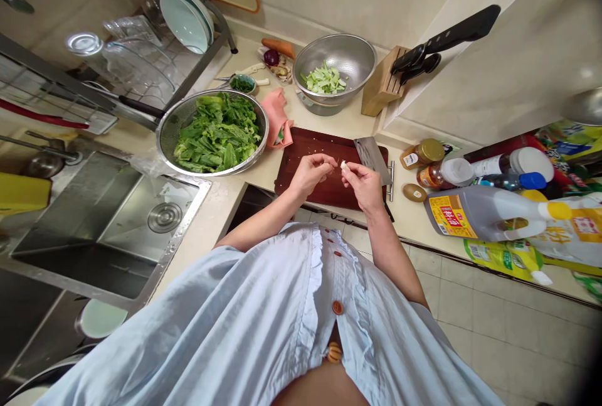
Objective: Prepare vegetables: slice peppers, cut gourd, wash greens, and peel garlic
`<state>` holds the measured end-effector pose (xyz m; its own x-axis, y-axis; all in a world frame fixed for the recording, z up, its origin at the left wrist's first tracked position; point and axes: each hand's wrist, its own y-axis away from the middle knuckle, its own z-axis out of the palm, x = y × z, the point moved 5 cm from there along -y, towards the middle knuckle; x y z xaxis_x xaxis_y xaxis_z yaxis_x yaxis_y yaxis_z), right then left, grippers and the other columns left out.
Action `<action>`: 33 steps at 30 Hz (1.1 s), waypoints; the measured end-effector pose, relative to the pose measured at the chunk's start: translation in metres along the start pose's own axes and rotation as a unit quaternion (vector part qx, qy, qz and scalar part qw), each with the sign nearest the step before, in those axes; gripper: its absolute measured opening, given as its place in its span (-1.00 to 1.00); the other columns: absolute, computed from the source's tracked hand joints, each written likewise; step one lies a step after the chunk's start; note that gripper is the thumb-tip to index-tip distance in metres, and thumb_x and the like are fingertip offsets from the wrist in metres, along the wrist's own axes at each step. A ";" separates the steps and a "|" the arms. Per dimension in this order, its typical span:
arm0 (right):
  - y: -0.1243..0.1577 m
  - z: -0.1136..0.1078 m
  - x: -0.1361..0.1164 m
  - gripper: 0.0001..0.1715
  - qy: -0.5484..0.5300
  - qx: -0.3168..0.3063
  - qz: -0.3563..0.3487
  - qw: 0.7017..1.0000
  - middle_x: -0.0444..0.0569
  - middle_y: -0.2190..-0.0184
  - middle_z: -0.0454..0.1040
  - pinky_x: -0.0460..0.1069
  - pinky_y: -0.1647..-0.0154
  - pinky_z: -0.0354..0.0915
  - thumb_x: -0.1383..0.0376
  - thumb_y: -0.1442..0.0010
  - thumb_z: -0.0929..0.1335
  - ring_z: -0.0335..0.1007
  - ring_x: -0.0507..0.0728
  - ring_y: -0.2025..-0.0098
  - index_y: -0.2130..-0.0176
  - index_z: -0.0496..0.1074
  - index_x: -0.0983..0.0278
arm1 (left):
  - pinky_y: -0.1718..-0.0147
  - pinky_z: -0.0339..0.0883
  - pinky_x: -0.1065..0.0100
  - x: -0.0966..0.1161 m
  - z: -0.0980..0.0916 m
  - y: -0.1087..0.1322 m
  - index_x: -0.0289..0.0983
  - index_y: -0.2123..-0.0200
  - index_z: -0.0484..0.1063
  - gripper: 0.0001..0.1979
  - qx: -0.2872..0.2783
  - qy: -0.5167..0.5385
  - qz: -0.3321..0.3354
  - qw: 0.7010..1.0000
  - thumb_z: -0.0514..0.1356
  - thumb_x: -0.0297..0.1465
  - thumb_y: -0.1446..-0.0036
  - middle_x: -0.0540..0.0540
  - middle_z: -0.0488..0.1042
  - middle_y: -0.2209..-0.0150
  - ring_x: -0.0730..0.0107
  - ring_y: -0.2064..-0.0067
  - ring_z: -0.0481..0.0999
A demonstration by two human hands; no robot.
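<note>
My right hand (364,185) pinches a small whitish garlic clove (343,166) between thumb and fingertips. Close to its left, my left hand (311,175) has thumb and fingers pressed together; whatever they may hold is too small to make out. Both hands are above a dark red-brown cutting board (301,145) dotted with tiny pale bits. A cleaver (375,158) lies flat on the board's right side, its blade partly behind my right hand.
A colander (165,136) of leafy greens (219,133) stands left, beside a pink cloth (276,118). Behind the board are a steel bowl (360,58) with sliced pale-green vegetable and a knife block (383,83). Bottles (489,211) crowd the right; a sink (113,224) lies left.
</note>
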<state>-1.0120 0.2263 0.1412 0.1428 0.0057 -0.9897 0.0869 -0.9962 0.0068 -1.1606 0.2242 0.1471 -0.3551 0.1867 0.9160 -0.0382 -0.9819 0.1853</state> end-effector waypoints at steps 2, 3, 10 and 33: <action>0.002 -0.005 -0.013 -0.69 0.116 0.042 -0.090 0.988 -0.03 0.36 0.52 -0.01 0.38 0.38 0.08 -0.17 0.40 0.40 0.06 0.41 0.20 0.59 0.23 | 0.61 -0.04 0.51 -0.004 0.002 0.000 -0.35 0.48 0.49 -0.86 -0.011 0.010 -0.019 1.000 0.33 -0.40 0.15 0.01 0.39 0.56 0.64 0.56 0.24; 0.004 -0.005 -0.020 -0.73 0.175 0.059 -0.135 0.973 -0.01 0.33 0.52 0.00 0.33 0.38 0.13 -0.21 0.37 0.42 0.08 0.37 0.21 0.59 0.22 | 0.60 -0.02 0.51 -0.005 0.003 0.000 -0.35 0.48 0.50 -0.84 -0.022 0.020 -0.030 0.999 0.36 -0.39 0.16 0.00 0.41 0.55 0.61 0.53 0.28; 0.014 0.006 -0.040 -0.67 0.369 0.093 -0.282 0.881 0.04 0.32 0.48 -0.03 0.23 0.36 0.32 -0.33 0.24 0.42 0.08 0.28 0.19 0.60 0.20 | 0.60 -0.01 0.52 -0.005 0.007 0.001 -0.37 0.51 0.50 -0.71 -0.049 0.049 -0.073 0.995 0.45 -0.29 0.19 -0.02 0.40 0.56 0.61 0.52 0.30; 0.020 0.013 -0.036 -0.65 0.382 0.086 -0.297 0.871 0.03 0.32 0.46 -0.05 0.20 0.39 0.29 -0.36 0.22 0.42 0.08 0.27 0.17 0.59 0.19 | 0.62 0.07 0.57 -0.012 0.004 0.002 -0.40 0.51 0.45 -0.64 -0.070 0.082 -0.069 0.992 0.49 -0.28 0.21 -0.04 0.47 0.56 0.68 0.58 0.30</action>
<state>-1.0280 0.2045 0.1754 0.7437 0.5154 -0.4257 0.2295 -0.7950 -0.5615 -1.1523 0.2204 0.1380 -0.4841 0.3237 0.8129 -0.2225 -0.9441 0.2434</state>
